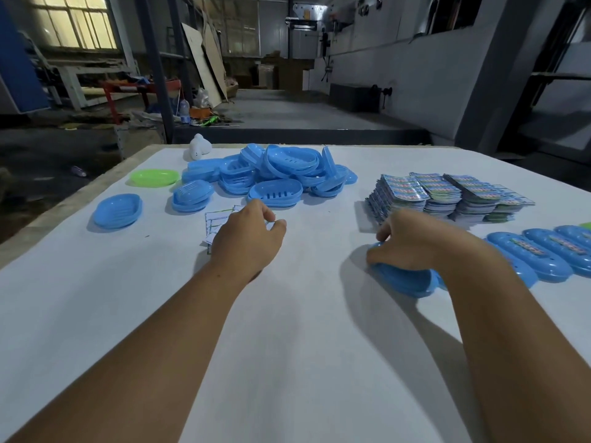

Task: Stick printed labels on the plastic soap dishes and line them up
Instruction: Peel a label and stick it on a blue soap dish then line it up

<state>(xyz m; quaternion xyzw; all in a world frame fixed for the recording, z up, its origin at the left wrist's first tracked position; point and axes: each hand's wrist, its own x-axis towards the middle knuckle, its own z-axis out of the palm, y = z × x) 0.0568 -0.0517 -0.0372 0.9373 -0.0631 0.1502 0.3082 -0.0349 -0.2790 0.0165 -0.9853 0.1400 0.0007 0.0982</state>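
Covering white table (287, 346), dim workshop

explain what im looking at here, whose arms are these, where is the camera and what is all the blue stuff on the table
There is no machine here. The single picture comes from a wide-angle camera worn on a person's head, looking forward and down, so the two bare arms reaching in from the bottom belong to the wearer.

They work at a white table in a workshop. The blue stuff is plastic soap dishes: a loose pile at the back, and a row of labelled dishes lined up at the right edge. One green dish lies at the back left. The colourful stacks on the right are printed labels.

The left hand rests on a label sheet, fingers curled; whether it pinches a label is hidden. The right hand presses down on a blue dish, next to the labelled row.
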